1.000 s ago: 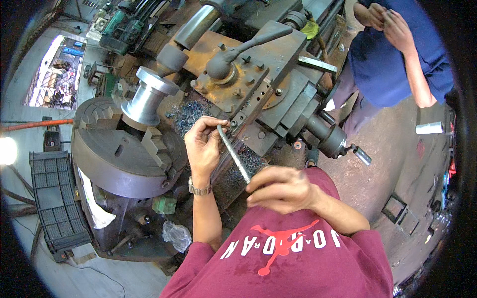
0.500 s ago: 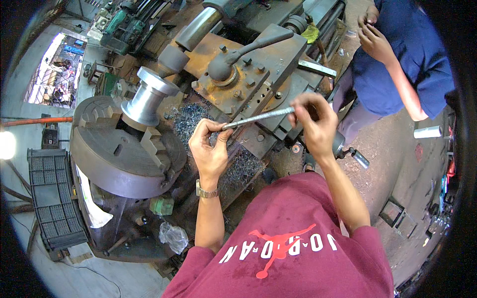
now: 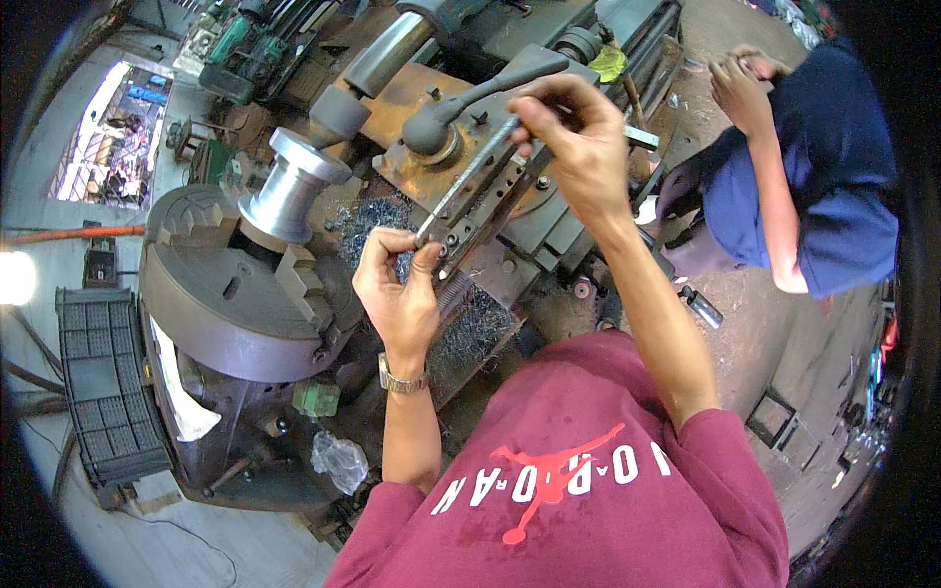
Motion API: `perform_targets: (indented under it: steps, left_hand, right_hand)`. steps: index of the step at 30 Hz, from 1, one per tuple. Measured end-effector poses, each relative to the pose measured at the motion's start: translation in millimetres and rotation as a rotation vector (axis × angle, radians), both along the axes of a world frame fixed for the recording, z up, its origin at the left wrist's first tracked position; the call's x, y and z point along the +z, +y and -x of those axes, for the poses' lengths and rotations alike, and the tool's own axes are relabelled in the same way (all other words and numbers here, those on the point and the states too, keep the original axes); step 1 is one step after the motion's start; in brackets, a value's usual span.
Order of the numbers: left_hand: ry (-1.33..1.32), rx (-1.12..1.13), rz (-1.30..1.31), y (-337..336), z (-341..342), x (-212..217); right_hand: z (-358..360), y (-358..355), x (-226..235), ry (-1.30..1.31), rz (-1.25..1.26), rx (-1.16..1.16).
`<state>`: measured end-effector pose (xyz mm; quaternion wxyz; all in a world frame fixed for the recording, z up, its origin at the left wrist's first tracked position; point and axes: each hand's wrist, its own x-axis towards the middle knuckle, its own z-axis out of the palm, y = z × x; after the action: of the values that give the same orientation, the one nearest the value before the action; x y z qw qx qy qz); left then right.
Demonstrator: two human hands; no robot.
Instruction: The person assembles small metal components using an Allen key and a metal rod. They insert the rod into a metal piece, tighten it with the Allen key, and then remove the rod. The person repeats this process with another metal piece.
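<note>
A thin, narrow grey metal strip (image 3: pixel 463 192) slants up to the right above the lathe's tool post (image 3: pixel 417 167). My left hand (image 3: pixel 400 299) pinches its lower end between thumb and fingers. At the upper end, my right hand (image 3: pixel 586 147) grips it between thumb and fingertips. Whether the strip is a rule or a blade I cannot tell. To the left of my hands, a shiny spool-shaped metal workpiece (image 3: pixel 289 191) is clamped in the jaws of the large round chuck (image 3: pixel 240 333).
Curly metal shavings (image 3: pixel 480 328) lie on the lathe bed. A long clamp lever (image 3: pixel 505 80) sticks out over the tool post. At the right stands a person in dark blue (image 3: pixel 814 176), hands raised together. A clear plastic bag (image 3: pixel 339 463) sits below the chuck.
My right hand has moved up and left, tilting the strip more steeply. The left hand has shifted slightly left. The other person has leaned and their hands sit lower.
</note>
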<state>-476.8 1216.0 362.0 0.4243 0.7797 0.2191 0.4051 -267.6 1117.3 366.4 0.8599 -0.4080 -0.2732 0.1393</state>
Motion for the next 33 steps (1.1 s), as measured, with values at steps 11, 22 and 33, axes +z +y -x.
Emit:
perform_targets:
  steps: [11,22,33]
  left_hand:
    - [0.174,-0.093,0.104,7.9,-5.1,-13.9]
    - [0.302,-0.117,-0.033,16.5,-6.2,-10.3]
    - [0.125,0.027,-0.089,7.3,-16.9,-21.1]
  right_hand:
    - [111.2,-96.0,-17.2,-0.771,0.128,0.273]
    - [140.8,-79.6,-42.4,-0.961,0.135,0.178]
    - [18.1,-43.4,-40.2,0.057,0.255,-0.076]
